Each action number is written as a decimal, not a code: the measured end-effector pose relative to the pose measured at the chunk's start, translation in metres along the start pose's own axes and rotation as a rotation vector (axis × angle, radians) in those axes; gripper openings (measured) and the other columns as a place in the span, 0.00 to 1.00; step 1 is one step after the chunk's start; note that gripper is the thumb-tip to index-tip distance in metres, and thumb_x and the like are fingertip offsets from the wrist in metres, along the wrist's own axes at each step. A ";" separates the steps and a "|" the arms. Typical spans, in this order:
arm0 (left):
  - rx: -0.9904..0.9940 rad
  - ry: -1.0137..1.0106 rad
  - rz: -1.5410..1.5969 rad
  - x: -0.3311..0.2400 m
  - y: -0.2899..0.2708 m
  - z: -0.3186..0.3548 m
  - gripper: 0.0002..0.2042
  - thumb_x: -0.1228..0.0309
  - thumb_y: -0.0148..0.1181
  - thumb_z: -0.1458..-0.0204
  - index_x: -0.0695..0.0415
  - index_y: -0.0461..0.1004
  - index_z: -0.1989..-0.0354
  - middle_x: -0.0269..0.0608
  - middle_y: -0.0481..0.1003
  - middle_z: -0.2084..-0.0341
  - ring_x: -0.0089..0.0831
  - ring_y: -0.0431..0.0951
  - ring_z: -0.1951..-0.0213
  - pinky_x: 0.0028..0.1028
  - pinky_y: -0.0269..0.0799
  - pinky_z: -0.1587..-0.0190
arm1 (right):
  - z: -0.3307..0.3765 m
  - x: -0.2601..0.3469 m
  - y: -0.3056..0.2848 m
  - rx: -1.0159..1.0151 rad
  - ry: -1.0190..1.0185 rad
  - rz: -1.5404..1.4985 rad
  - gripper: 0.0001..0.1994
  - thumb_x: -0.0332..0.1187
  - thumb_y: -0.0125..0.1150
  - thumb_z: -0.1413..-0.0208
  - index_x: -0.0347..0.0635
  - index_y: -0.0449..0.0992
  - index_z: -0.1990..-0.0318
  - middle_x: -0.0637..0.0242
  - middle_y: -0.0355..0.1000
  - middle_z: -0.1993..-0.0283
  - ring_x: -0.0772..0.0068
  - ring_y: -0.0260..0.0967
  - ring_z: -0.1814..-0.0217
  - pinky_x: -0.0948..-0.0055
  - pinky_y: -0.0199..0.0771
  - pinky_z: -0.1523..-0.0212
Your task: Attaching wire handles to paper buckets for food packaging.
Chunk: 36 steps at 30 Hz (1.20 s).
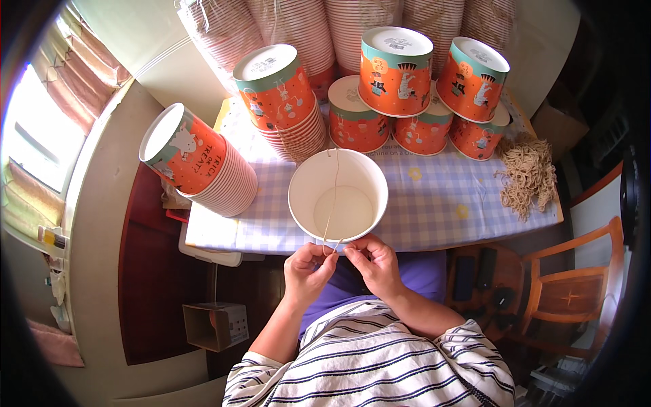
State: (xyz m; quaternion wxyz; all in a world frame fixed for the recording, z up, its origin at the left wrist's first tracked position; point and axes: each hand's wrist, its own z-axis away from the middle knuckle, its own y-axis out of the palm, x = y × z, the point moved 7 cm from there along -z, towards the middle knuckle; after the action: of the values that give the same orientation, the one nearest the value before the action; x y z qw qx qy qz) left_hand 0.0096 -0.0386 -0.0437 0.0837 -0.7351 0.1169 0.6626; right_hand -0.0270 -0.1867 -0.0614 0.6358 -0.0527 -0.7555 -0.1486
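Observation:
A white-lined paper bucket (337,197) stands open side up at the near edge of the table. A thin tan string (333,197) runs from its far rim across the opening to its near rim. My left hand (308,271) and my right hand (375,263) meet just below the near rim, and both pinch the string's end between fingertips. My forearms come up from a striped shirt at the bottom.
Stacks of orange and teal printed paper buckets (203,163) (285,102) (395,68) crowd the back and left of the checked tablecloth (434,203). A heap of tan strings (525,173) lies at the right. A wooden chair (576,285) stands to the right, a cardboard box (215,325) on the floor at left.

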 end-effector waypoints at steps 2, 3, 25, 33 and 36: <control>0.003 -0.009 0.010 0.000 0.001 0.001 0.03 0.81 0.62 0.51 0.64 0.74 0.70 0.30 0.75 0.76 0.13 0.72 0.74 0.15 0.69 0.69 | 0.001 -0.007 -0.001 -0.017 0.033 -0.059 0.05 0.29 0.63 0.47 0.38 0.76 0.66 0.74 0.72 0.71 0.88 0.60 0.77 0.84 0.63 0.75; 0.006 -0.018 0.022 0.000 0.001 0.001 0.03 0.81 0.62 0.50 0.64 0.74 0.69 0.30 0.75 0.75 0.13 0.72 0.73 0.15 0.69 0.69 | 0.001 -0.008 -0.001 -0.017 0.033 -0.060 0.05 0.29 0.63 0.47 0.38 0.76 0.66 0.74 0.72 0.71 0.88 0.60 0.77 0.84 0.63 0.75; 0.020 -0.235 0.354 0.009 0.002 0.008 0.09 0.73 0.59 0.45 0.66 0.75 0.60 0.40 0.78 0.70 0.22 0.76 0.72 0.20 0.73 0.67 | 0.006 -0.007 0.009 0.070 0.091 -0.181 0.04 0.29 0.61 0.45 0.39 0.76 0.64 0.74 0.74 0.69 0.88 0.64 0.72 0.85 0.67 0.70; 0.015 -0.156 0.119 0.007 0.001 0.008 0.08 0.71 0.60 0.45 0.65 0.74 0.65 0.36 0.76 0.73 0.18 0.75 0.72 0.18 0.73 0.67 | 0.005 0.002 0.006 0.046 0.023 -0.032 0.05 0.29 0.62 0.46 0.39 0.75 0.64 0.72 0.73 0.70 0.86 0.64 0.74 0.83 0.67 0.71; 0.013 -0.149 0.096 0.007 0.001 0.008 0.08 0.70 0.59 0.45 0.65 0.74 0.65 0.35 0.76 0.73 0.17 0.74 0.72 0.17 0.72 0.68 | 0.004 0.003 0.005 0.027 -0.004 0.021 0.04 0.28 0.62 0.46 0.38 0.75 0.65 0.71 0.73 0.70 0.86 0.64 0.75 0.82 0.67 0.73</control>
State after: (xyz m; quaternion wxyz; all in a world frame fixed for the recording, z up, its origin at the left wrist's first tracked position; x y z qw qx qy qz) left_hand 0.0022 -0.0378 -0.0515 0.0651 -0.6767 0.1497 0.7179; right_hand -0.0306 -0.1814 -0.0584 0.6364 -0.0526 -0.7582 -0.1315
